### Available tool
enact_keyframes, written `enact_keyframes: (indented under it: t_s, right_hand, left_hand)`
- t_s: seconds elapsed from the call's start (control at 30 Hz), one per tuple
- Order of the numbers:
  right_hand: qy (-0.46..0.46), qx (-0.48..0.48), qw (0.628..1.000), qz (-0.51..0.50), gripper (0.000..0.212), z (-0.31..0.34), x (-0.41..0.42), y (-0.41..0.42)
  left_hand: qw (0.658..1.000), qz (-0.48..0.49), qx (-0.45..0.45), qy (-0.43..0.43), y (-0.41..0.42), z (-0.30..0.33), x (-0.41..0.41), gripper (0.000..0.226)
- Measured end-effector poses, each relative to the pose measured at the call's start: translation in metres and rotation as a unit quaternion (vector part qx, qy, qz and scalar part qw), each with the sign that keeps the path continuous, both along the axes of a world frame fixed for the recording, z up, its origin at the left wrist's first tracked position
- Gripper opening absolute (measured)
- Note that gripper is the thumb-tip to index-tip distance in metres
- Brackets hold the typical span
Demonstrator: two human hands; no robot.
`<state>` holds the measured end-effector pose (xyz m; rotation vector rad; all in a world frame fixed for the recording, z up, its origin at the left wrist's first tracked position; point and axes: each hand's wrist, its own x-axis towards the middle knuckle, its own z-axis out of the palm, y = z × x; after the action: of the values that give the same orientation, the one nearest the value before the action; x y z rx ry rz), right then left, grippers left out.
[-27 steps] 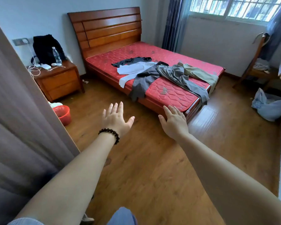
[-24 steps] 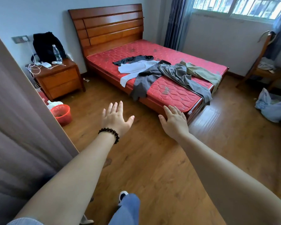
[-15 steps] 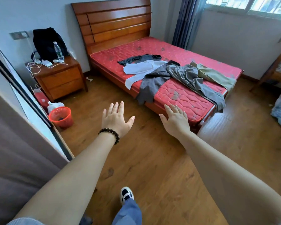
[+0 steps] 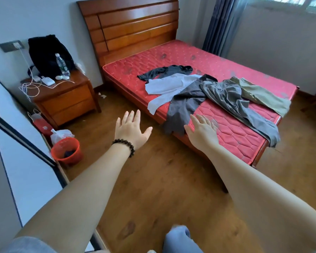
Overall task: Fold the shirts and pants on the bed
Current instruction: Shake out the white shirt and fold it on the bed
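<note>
bed (image 4: 235, 132) nearer now, left hand (image 4: 130, 130) and right hand (image 4: 202, 134) splayed (empty), perhaps above mattress edge

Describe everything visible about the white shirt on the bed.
The white shirt lies unfolded and rumpled on the red mattress, near the side closest to the nightstand. It looks like thin, light woven cloth. One long sleeve runs toward the mattress edge and hangs slightly over it. A black garment lies at its headboard side, and a dark grey garment overlaps its other side. Collar and buttons cannot be made out. Neither hand touches it.
</note>
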<state>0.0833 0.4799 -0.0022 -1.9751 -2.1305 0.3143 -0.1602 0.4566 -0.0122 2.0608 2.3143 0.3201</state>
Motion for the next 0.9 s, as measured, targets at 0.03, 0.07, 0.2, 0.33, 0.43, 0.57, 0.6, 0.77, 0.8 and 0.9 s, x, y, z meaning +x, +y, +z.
enact_keyframes:
  t_s: [0.03, 0.07, 0.2, 0.33, 0.43, 0.57, 0.6, 0.77, 0.8, 0.9]
  right_hand:
    - [0.0, -0.002, 1.0, 0.001, 0.056, -0.003, -0.005, 0.016]
    - [0.0, -0.004, 1.0, 0.003, 0.056, -0.007, -0.01, 0.032]
    - [0.005, -0.006, 1.0, 0.005, 0.057, -0.024, -0.025, 0.1]
    - [0.016, -0.005, 1.0, -0.002, 0.057, -0.04, -0.037, 0.185]
    - [0.02, -0.014, 1.0, -0.012, 0.057, -0.043, -0.045, 0.259]
    - [0.035, -0.013, 0.999, -0.032, 0.058, -0.035, -0.053, 0.354]
    - [0.036, -0.012, 0.999, -0.034, 0.058, -0.034, -0.054, 0.375]
    - [0.034, -0.018, 0.998, -0.047, 0.058, -0.034, -0.06, 0.458]
    - [0.033, -0.022, 0.998, -0.05, 0.059, -0.036, -0.06, 0.471]
    - [0.036, -0.031, 0.997, -0.064, 0.059, -0.042, -0.06, 0.507]
  left_hand:
    - [1.0, 0.0, -0.002, -0.001, 0.016, -0.002, -0.005, 0.077]
    - [1.0, 0.0, -0.005, 0.0, 0.031, -0.005, -0.01, 0.077]
    - [1.0, 0.001, -0.013, 0.007, 0.102, -0.018, -0.028, 0.077]
    - [1.0, -0.002, -0.014, 0.025, 0.191, -0.028, -0.044, 0.077]
    - [0.999, -0.007, -0.023, 0.036, 0.269, -0.026, -0.051, 0.078]
    - [0.999, -0.024, -0.031, 0.027, 0.371, -0.013, -0.052, 0.079]
    - [0.999, -0.033, -0.03, 0.028, 0.393, -0.01, -0.051, 0.079]
    - [0.997, -0.059, -0.033, 0.03, 0.483, -0.006, -0.048, 0.079]
    - [0.997, -0.061, -0.035, 0.029, 0.498, -0.008, -0.05, 0.078]
    - [0.996, -0.072, -0.039, 0.027, 0.542, -0.014, -0.056, 0.078]
